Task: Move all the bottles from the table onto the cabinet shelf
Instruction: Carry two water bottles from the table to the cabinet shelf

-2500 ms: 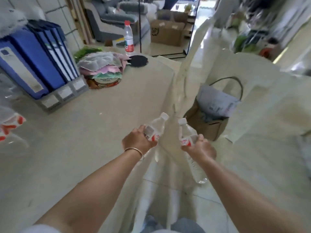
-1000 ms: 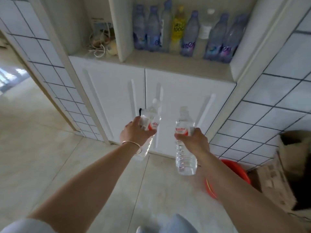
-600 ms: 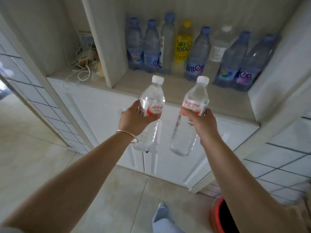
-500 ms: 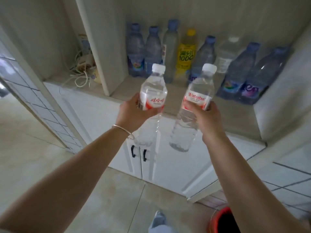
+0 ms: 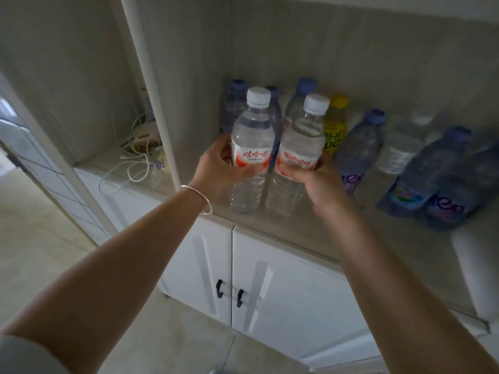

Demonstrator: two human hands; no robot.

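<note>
Two clear water bottles with white caps and red labels stand side by side at the front of the cabinet shelf (image 5: 305,238). My left hand (image 5: 216,170) grips the left bottle (image 5: 252,136) at its label. My right hand (image 5: 317,182) grips the right bottle (image 5: 302,141) the same way. Both bottle bases look to be touching or just above the shelf. Behind them a row of several bottles lines the back wall: blue-capped ones (image 5: 359,149), a yellow one (image 5: 334,130) and a clear one (image 5: 399,147).
A vertical white divider (image 5: 151,98) bounds the shelf on the left; beyond it lie tangled white cables (image 5: 135,163). White cabinet doors with black handles (image 5: 229,292) are below. The shelf's right wall (image 5: 475,271) closes the bay. Bare shelf lies in front of the blue bottles.
Both hands have carried the two bottles forward and down from in front of the cabinet onto the front of the shelf. The view has moved closer to the shelf.
</note>
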